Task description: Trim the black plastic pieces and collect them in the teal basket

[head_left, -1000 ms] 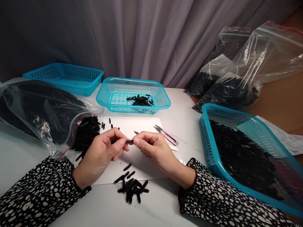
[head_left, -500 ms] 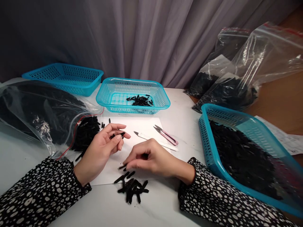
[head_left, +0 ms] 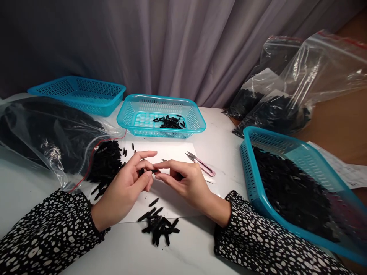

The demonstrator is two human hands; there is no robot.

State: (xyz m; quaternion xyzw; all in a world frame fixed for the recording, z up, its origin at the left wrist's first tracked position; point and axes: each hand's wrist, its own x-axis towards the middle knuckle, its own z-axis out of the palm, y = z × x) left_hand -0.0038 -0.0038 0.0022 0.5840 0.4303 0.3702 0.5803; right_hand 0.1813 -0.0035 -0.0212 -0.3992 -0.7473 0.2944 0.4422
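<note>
Between the fingers of my left hand (head_left: 127, 187) are small black elongated pieces (head_left: 149, 171), their exact kind unclear. My right hand (head_left: 185, 179) meets it from the right, thumb and forefinger pinching the end of one piece. Just below both hands a small pile of similar black pieces (head_left: 159, 227) lies across the front edge of a white sheet (head_left: 172, 208). Left of my left hand, a larger heap (head_left: 104, 162) spills from the mouth of a clear zip bag (head_left: 51, 141). Beyond my right hand lie pink-handled thread snips (head_left: 205, 167) and a pale pointed tool (head_left: 210, 181), mostly hidden by the hand.
A blue basket (head_left: 160, 132) with some black pieces stands behind the hands, another blue basket (head_left: 106, 109) to its left. At right, a large blue basket (head_left: 250, 168) is filled with black pieces. Zip bags (head_left: 289, 110) of black pieces and a printed paper (head_left: 341, 162) lie beyond it.
My right hand has moved up and away from above the small pile to meet my left hand, and now pinches a black piece there. One black piece lies on the sheet where it was.
</note>
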